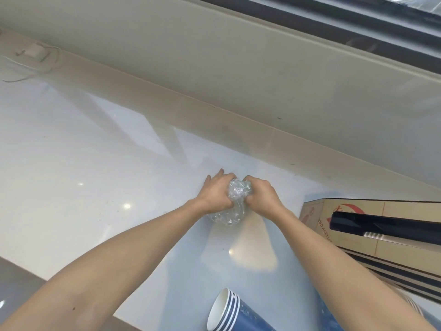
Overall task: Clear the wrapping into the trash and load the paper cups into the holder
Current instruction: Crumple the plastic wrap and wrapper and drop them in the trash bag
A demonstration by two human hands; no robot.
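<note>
Clearly both hands squeeze the clear plastic wrapping (235, 201) into a wad above the white counter (95, 163), near its back edge: left hand (216, 194) partly spread, right hand (261, 195) curled tight. Light, springy and slippery, it probably wants full-fist gripping. Blue-striped paper cups (229, 311) lie at the front edge.

Likely a home or office windowsill counter, glossy white countertop (71, 163) beneath the fingers (214, 179), beige sill ledge (214, 75) beyond them, dark window frame (358, 17) farther off, cardboard box (381, 240) to their right
</note>
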